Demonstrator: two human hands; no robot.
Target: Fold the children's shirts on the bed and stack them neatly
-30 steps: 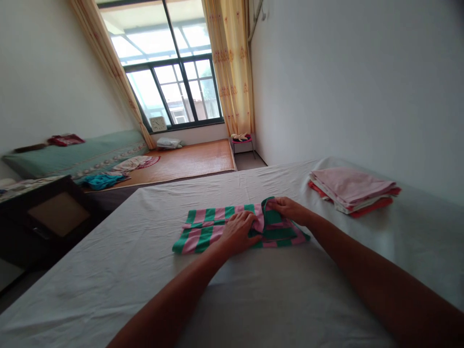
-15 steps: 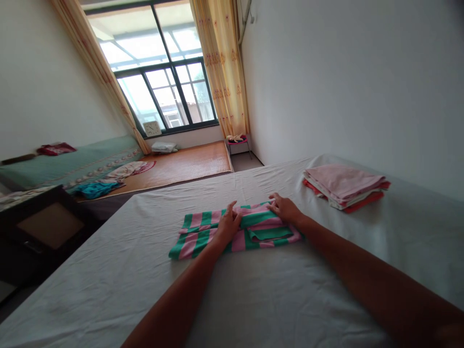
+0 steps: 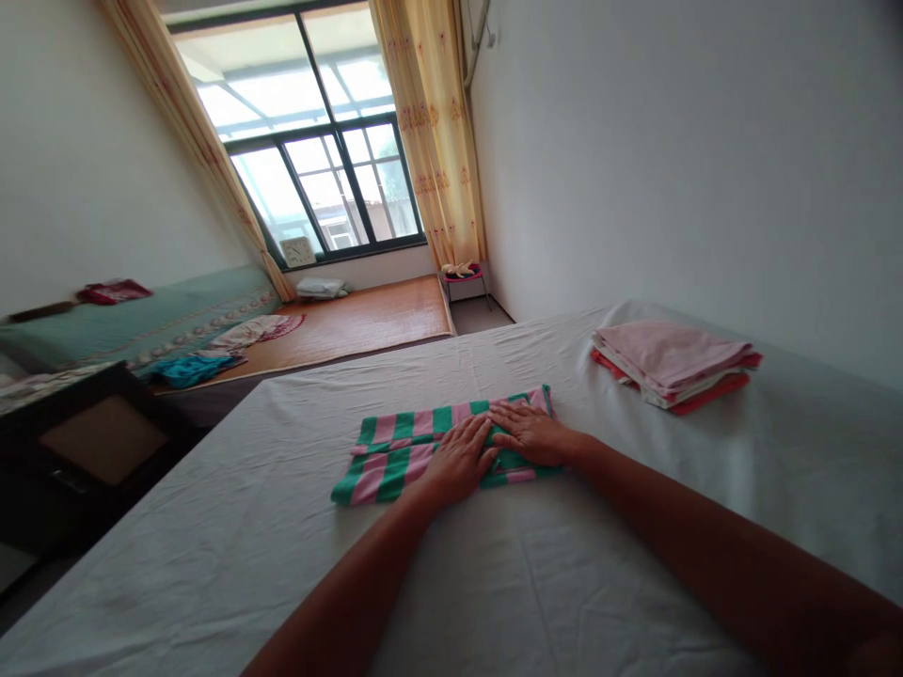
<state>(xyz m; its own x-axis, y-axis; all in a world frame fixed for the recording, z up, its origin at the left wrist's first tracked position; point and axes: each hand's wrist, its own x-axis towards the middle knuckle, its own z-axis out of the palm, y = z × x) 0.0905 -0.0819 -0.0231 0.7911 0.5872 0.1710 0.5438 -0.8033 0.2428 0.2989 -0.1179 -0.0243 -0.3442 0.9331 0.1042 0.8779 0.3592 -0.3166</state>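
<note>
Pressing: both hands flat, fingers spread, palms down on a striped cloth [image 3: 416, 447]; nothing pinched or lifted.
Cloth look: green and pink blocks in a checked stripe, folded into a long flat band, layers doubled at its right end under the palms, left end thinner with a loose edge showing.
Cloth place: on the white sheet of the bed [image 3: 564, 583], about midway between the left and right edges, toward the far edge.
Left hand [image 3: 460, 461]: grip wide, laid open on the middle of the band, fingertips pointing to the far edge.
Right hand [image 3: 530, 434]: grip wide, laid open on the doubled right end, fingertips touching or just beside those of the left hand.
Forearms: crossing the near half of the sheet from the near edge, hiding part of the cloth's near side.
Near the far right corner: folded stack [image 3: 673, 365] of pink, white and red-orange cloths, well apart from the striped one.
Beyond the far edge: second bed with woven mat [image 3: 367, 318], green bedding [image 3: 148, 320], scattered clothes on it.
Far wall: window [image 3: 317, 160] between yellow curtains [image 3: 434, 132]; small clock [image 3: 297, 251] on the sill.
Left edge: dark cabinet [image 3: 85, 442] just beside the bed.
</note>
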